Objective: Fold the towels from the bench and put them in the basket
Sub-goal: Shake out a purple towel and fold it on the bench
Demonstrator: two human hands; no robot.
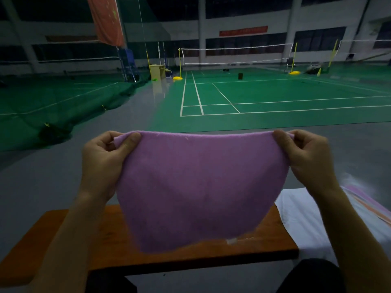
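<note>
A purple towel (198, 187) hangs spread out in the air above the orange wooden bench (264, 246). My left hand (103, 159) pinches its upper left corner between thumb and curled fingers. My right hand (304, 153) pinches the upper right corner the same way. The towel's top edge is stretched between the two hands and its lower edge sags down to the bench top. No basket is in view.
A white towel (300, 214) and a striped pink-orange towel (364, 204) lie at the bench's right end. Beyond the bench is grey floor, then green badminton courts with nets (237, 56) and yellow posts. A dark knee (311, 275) shows at the bottom right.
</note>
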